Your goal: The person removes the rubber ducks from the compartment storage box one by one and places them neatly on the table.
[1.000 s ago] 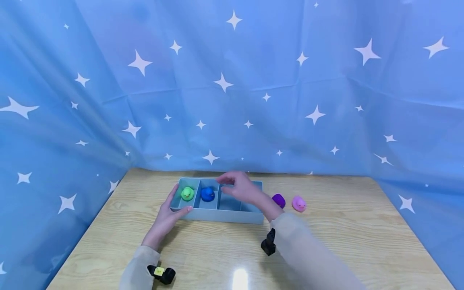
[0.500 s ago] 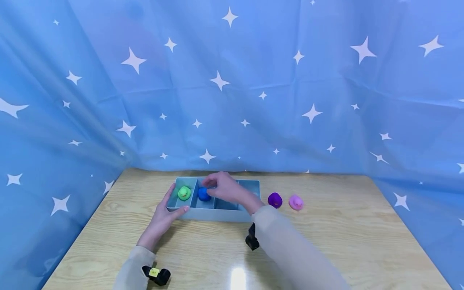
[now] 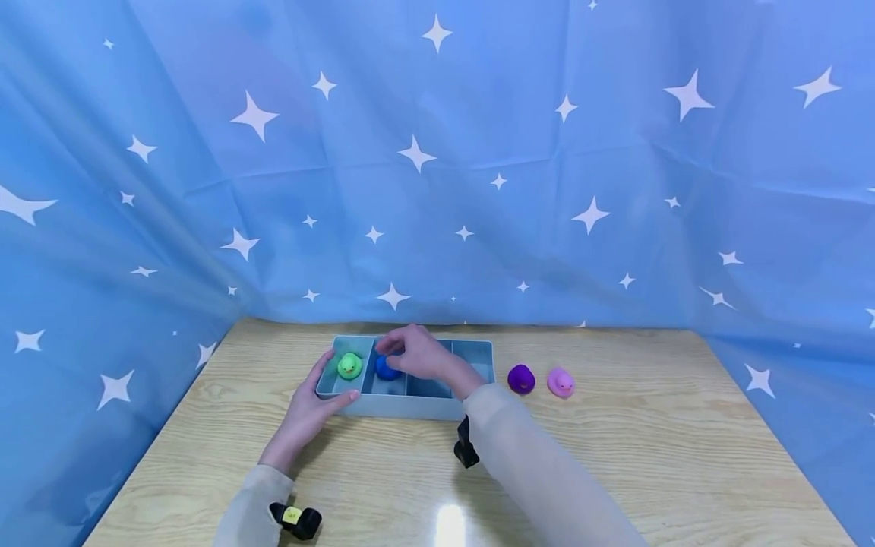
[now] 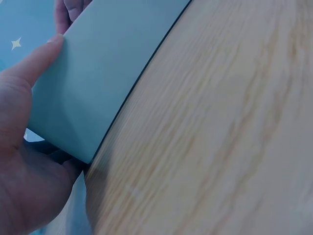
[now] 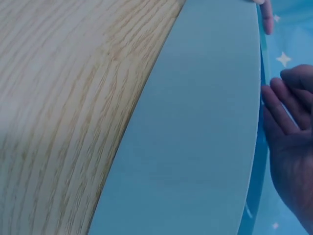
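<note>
A long light-blue divided box (image 3: 410,407) lies on the table. My left hand (image 3: 306,414) grips its left end, thumb on the front wall and fingers round the side; the left wrist view shows the thumb (image 4: 41,61) against that wall. In the leftmost compartment sits a green toy duck (image 3: 350,366). A blue toy duck (image 3: 386,370) sits in the compartment to its right, partly covered by my right hand (image 3: 420,355). That hand is over the box with thumb and fingers apart near the blue duck. In the right wrist view nothing shows between its fingers (image 5: 276,105).
Right of the box, a purple toy duck (image 3: 522,379) and a pink toy duck (image 3: 561,383) stand on the wooden table (image 3: 383,479). Behind the table hangs a blue cloth (image 3: 437,197) with white stars.
My right hand has moved left, from above the box's middle to the blue duck. My left hand keeps its grip on the box. The head view has shifted slightly.
</note>
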`<state>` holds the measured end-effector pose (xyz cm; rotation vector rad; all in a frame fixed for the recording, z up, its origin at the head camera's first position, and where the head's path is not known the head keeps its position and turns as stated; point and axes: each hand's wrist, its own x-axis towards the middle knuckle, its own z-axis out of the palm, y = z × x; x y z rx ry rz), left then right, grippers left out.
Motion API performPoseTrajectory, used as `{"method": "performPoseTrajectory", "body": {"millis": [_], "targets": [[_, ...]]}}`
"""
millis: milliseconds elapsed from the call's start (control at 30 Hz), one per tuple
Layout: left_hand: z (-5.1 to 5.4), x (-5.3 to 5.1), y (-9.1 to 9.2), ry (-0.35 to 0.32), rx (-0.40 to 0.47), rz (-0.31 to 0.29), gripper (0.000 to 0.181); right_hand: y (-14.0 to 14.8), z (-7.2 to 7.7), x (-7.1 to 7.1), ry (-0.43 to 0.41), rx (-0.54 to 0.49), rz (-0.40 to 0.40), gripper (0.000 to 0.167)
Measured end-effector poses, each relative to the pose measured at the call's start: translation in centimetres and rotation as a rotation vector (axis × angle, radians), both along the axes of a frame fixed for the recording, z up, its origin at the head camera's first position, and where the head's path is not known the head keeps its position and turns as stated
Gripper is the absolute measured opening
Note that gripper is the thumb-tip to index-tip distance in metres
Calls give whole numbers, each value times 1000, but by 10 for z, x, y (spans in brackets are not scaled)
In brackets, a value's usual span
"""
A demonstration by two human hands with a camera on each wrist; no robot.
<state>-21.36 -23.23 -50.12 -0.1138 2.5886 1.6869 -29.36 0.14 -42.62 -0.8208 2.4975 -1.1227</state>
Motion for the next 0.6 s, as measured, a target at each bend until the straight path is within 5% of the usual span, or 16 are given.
{"method": "performPoseTrajectory", "body": {"millis": [267,600], "targets": [[3,2,-1,8,-65,-17,87,5,-1,0,1,-61,-8,27],[3,2,0,11,0,-16,76,5,-2,-1,-14,-67,-13,27]]}}
